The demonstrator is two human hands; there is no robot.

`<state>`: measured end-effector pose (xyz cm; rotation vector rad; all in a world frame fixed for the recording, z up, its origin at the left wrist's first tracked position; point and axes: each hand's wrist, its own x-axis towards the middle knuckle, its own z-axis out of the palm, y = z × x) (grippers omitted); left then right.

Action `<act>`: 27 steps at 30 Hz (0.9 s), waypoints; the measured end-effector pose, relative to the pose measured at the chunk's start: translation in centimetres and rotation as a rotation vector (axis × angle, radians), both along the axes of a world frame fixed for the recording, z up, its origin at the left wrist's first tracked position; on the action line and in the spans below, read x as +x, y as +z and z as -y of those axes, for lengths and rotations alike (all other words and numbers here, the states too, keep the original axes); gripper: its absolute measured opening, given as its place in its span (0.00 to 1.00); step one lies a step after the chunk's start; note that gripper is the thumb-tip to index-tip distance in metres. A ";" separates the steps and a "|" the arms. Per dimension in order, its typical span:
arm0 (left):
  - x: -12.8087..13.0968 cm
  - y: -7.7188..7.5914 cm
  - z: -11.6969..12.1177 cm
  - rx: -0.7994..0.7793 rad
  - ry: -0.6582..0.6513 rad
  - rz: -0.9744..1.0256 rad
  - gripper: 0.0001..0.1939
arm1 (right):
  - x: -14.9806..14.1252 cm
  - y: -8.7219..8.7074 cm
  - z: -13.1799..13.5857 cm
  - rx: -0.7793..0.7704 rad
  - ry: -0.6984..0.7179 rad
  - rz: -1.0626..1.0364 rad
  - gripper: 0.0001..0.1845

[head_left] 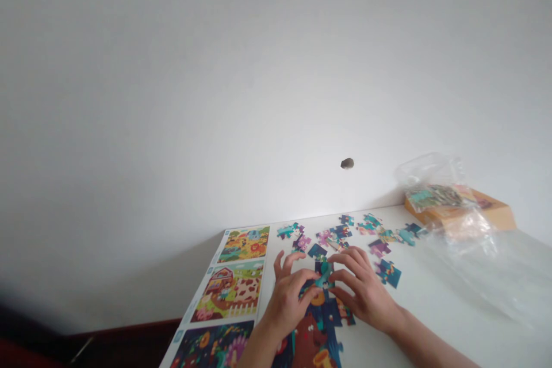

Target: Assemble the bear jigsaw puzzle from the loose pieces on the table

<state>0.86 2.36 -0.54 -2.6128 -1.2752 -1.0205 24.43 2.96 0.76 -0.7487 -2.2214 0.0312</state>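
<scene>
My left hand (pixel 290 299) pinches the left side of a teal puzzle piece (pixel 325 275) between thumb and index finger, its other fingers raised. From the opposite side, the curved fingertips of my right hand (pixel 363 288) hold the same piece. It lies at the upper end of a partly joined puzzle (pixel 311 330) with a brown bear on dark blue, partly covered by my hands and left forearm. Just beyond my fingertips is a loose dark blue piece (pixel 317 250). Whether the held piece is fully seated cannot be made out.
Scattered puzzle pieces (pixel 340 232) lie toward the back of the white table (pixel 431 305). On the left is a picture sheet (pixel 241 290) with three scenes. A clear plastic bag (pixel 435 184) with pieces rests on an orange box (pixel 495 213) at the back right, against the wall.
</scene>
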 end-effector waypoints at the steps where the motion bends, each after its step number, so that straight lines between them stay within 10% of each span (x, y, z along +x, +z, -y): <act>1: 0.0 0.0 0.0 -0.002 0.000 0.004 0.08 | 0.0 0.0 0.0 -0.008 -0.005 0.002 0.05; 14: -0.5 -0.7 -0.5 -0.120 0.173 0.042 0.09 | 0.6 -1.5 -1.3 -0.131 -0.176 0.071 0.07; 27: 0.2 0.0 0.1 -0.164 0.049 -0.001 0.09 | 0.3 -1.4 -0.8 -0.165 -0.127 0.137 0.27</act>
